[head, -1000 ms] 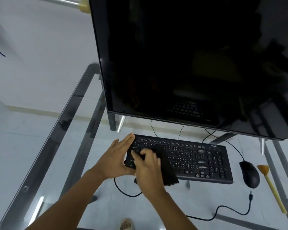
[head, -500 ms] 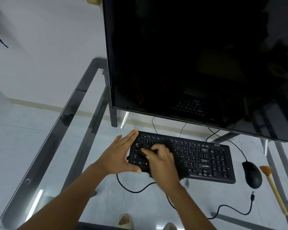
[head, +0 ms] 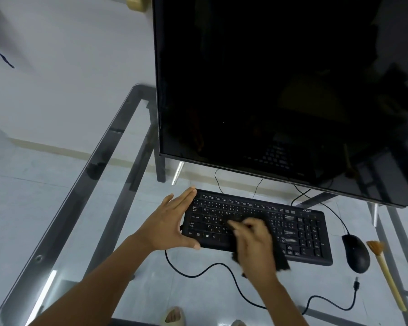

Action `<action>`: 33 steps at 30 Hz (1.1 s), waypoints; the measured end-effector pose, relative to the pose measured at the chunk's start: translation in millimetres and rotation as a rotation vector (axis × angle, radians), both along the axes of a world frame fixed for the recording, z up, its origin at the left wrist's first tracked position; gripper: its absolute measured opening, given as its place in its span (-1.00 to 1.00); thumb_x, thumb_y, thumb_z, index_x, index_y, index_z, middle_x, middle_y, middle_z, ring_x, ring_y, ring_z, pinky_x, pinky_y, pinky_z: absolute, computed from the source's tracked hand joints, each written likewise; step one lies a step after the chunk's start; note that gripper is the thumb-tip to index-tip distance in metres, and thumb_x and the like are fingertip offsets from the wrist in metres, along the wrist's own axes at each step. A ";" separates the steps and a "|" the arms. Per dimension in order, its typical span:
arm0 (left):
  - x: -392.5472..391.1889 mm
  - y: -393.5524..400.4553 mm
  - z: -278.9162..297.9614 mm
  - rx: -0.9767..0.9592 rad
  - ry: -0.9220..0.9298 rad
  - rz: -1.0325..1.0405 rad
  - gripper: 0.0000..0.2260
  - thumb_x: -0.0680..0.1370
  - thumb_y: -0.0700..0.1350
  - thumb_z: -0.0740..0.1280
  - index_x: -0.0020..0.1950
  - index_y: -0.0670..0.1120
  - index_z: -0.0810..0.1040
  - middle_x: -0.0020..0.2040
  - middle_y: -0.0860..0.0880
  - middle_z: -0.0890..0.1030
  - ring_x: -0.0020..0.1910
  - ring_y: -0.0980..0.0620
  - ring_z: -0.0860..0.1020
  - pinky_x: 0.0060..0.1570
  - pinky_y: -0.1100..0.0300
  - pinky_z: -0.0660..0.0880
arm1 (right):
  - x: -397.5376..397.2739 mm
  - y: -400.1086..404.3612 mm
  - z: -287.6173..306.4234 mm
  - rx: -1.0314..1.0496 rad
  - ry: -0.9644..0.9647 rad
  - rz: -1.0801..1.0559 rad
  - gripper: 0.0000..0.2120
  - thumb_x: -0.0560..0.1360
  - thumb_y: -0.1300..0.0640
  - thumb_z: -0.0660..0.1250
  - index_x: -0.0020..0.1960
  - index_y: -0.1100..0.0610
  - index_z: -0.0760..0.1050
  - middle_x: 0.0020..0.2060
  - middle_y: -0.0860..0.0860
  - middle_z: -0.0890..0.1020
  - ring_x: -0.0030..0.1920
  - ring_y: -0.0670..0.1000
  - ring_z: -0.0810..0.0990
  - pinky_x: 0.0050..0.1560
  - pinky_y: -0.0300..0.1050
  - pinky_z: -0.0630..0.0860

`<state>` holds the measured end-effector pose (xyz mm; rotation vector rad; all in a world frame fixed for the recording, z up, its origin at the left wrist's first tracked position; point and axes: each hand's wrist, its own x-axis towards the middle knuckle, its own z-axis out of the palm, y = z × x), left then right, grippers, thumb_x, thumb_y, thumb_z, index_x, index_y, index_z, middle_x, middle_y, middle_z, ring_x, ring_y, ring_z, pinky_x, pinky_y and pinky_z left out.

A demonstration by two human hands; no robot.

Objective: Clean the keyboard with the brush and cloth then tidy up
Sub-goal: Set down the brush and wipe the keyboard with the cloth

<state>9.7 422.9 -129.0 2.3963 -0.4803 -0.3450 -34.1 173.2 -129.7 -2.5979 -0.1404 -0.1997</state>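
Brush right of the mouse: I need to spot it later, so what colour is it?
The brush is pale yellow with orange-brown bristles, seen in the head view.

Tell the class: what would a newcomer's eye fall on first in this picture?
The big dark monitor fills the upper right. Below it, on the glass table, the right hand presses a dark cloth on the black keyboard while the left hand braces its left end.

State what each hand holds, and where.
Right hand presses the dark cloth onto the keyboard; exact grip blurred. Left hand braces the keyboard's left end.
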 end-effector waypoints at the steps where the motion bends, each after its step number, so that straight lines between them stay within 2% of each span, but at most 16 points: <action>1: 0.2 -1.0 0.5 -0.002 0.000 0.002 0.16 0.22 0.44 0.41 0.56 0.06 -0.22 0.55 0.21 -0.16 0.49 0.31 -0.15 0.48 0.13 -0.25 | -2.0 -9.5 -1.1 0.013 -0.015 -0.112 -0.63 0.46 0.32 0.41 0.18 -0.03 0.61 0.06 0.07 0.50 -0.03 0.08 0.49 -0.01 0.14 0.53; 4: -0.5 -2.2 -0.1 -0.008 0.007 0.015 0.18 0.21 0.42 0.42 0.55 0.07 -0.24 0.56 0.20 -0.13 0.50 0.30 -0.13 0.49 0.12 -0.24 | -2.5 25.6 -4.3 -0.044 -0.037 -0.230 -0.59 0.40 0.36 0.46 0.17 0.03 0.61 0.04 0.13 0.52 -0.03 0.11 0.49 -0.01 0.05 0.43; 8: -1.3 -0.8 0.7 -0.058 -0.012 0.018 0.13 0.25 0.30 0.47 0.54 0.09 -0.25 0.56 0.15 -0.02 0.49 0.31 -0.04 0.51 0.05 -0.14 | -0.4 95.2 5.2 -0.111 -0.050 0.253 -0.59 0.35 0.26 0.45 0.16 -0.03 0.56 0.01 0.02 0.52 -0.07 0.05 0.50 -0.13 -0.05 0.41; 9: -0.9 -0.1 0.8 -0.063 -0.009 0.023 0.14 0.25 0.30 0.47 0.54 0.09 -0.25 0.56 0.15 0.00 0.49 0.31 -0.03 0.51 0.06 -0.13 | 6.8 91.4 9.2 -0.112 -0.021 0.285 -0.58 0.35 0.23 0.45 0.17 -0.04 0.55 0.01 0.01 0.52 -0.07 0.03 0.50 -0.14 -0.05 0.43; 11: -1.0 0.1 2.0 -0.060 0.020 0.029 0.17 0.22 0.36 0.47 0.55 0.08 -0.23 0.56 0.16 0.01 0.49 0.30 -0.04 0.49 0.16 -0.22 | 19.3 66.1 12.7 -0.022 0.010 0.084 -0.67 0.44 0.16 0.40 0.19 -0.03 0.56 0.01 0.01 0.56 -0.12 -0.05 0.52 -0.12 -0.07 0.48; 13: -2.0 -1.0 3.4 -0.057 0.030 0.037 0.18 0.21 0.39 0.46 0.55 0.07 -0.24 0.55 0.18 0.02 0.47 0.33 -0.07 0.43 0.26 -0.31 | 29.5 38.7 9.3 0.012 -0.038 -0.215 -0.73 0.53 0.11 0.30 0.21 0.06 0.58 0.04 0.09 0.55 -0.21 -0.09 0.51 -0.12 -0.09 0.56; 15: -3.3 -2.5 4.6 -0.062 0.023 0.048 0.18 0.22 0.37 0.47 0.55 0.07 -0.24 0.52 0.22 0.08 0.43 0.39 -0.07 0.40 0.30 -0.34 | 31.2 41.0 4.8 -0.029 -0.008 -0.269 -0.69 0.55 0.14 0.25 0.26 0.12 0.55 0.09 0.13 0.49 -0.12 -0.05 0.47 0.00 0.01 0.56; 17: -4.3 -2.8 3.4 -0.080 0.023 0.053 0.17 0.23 0.33 0.48 0.55 0.07 -0.24 0.47 0.25 0.19 0.42 0.41 0.02 0.46 0.23 -0.28 | 25.2 75.4 7.1 -0.051 0.021 -0.171 -0.72 0.55 0.10 0.25 0.23 0.05 0.55 0.09 0.07 0.48 -0.04 -0.08 0.44 0.09 0.00 0.49; 20: -3.7 -2.3 1.5 -0.115 0.017 0.051 0.11 0.28 0.21 0.47 0.55 0.06 -0.24 0.33 0.25 0.40 0.36 0.35 0.27 0.50 0.03 -0.08 | 16.8 110.0 11.9 -0.136 -0.013 0.209 -0.75 0.46 0.16 0.32 0.13 0.01 0.57 0.03 0.03 0.49 -0.04 0.04 0.48 -0.03 -0.05 0.46; 22: -3.2 -2.0 4.0 -0.117 0.022 0.058 0.14 0.26 0.25 0.50 0.55 0.06 -0.24 0.40 0.24 0.32 0.39 0.44 0.12 0.50 0.15 -0.19 | 29.6 91.9 8.1 -0.123 -0.031 0.172 -0.72 0.45 0.21 0.37 0.13 0.01 0.60 0.01 0.06 0.52 -0.05 0.08 0.51 -0.05 0.01 0.49; 24: -4.1 -2.3 9.5 -0.108 0.022 0.054 0.17 0.24 0.29 0.51 0.55 0.06 -0.23 0.44 0.28 0.16 0.28 0.63 -0.20 0.35 0.41 -0.37 | 38.1 60.8 7.3 -0.081 -0.054 -0.085 -0.71 0.47 0.23 0.40 0.17 0.04 0.60 0.03 0.12 0.52 -0.03 0.13 0.53 0.00 0.10 0.52; 26: -4.8 -2.6 11.5 -0.092 0.019 0.047 0.17 0.24 0.28 0.52 0.54 0.06 -0.24 0.40 0.30 0.10 0.15 0.69 -0.32 0.23 0.53 -0.42 | 37.9 45.3 8.4 -0.071 -0.031 -0.292 -0.72 0.49 0.23 0.39 0.19 0.11 0.59 0.05 0.16 0.50 -0.03 0.14 0.52 0.02 0.11 0.52; 29: -3.7 -2.4 6.3 -0.095 0.022 0.050 0.18 0.22 0.31 0.51 0.54 0.07 -0.25 0.42 0.30 0.13 0.26 0.64 -0.20 0.37 0.39 -0.36 | 34.7 81.0 12.5 -0.094 0.017 -0.291 -0.70 0.50 0.16 0.36 0.24 0.08 0.54 0.11 0.13 0.48 0.05 0.10 0.48 0.04 -0.04 0.38; 31: -2.9 -2.0 1.7 -0.104 0.017 0.055 0.16 0.24 0.30 0.49 0.55 0.07 -0.25 0.47 0.24 0.18 0.41 0.45 0.03 0.50 0.14 -0.18 | 32.1 112.9 14.2 -0.128 0.034 -0.096 -0.71 0.52 0.12 0.31 0.23 0.03 0.53 0.11 0.07 0.48 0.05 0.08 0.47 0.02 -0.04 0.37; 32: -3.0 -1.7 3.2 -0.106 0.007 0.056 0.15 0.25 0.27 0.49 0.55 0.07 -0.26 0.48 0.23 0.19 0.43 0.37 0.11 0.51 0.09 -0.13 | 32.5 120.8 14.2 -0.155 0.036 0.007 -0.74 0.52 0.12 0.29 0.21 0.02 0.53 0.08 0.04 0.49 0.01 0.08 0.48 -0.01 -0.03 0.39; 33: -3.0 -1.6 5.9 -0.114 0.006 0.068 0.16 0.25 0.24 0.51 0.55 0.07 -0.26 0.47 0.26 0.17 0.44 0.37 0.09 0.51 0.14 -0.17 | 36.9 119.8 15.4 -0.171 0.030 0.068 -0.75 0.52 0.12 0.29 0.19 0.00 0.53 0.05 0.03 0.49 -0.02 0.08 0.48 -0.04 -0.02 0.41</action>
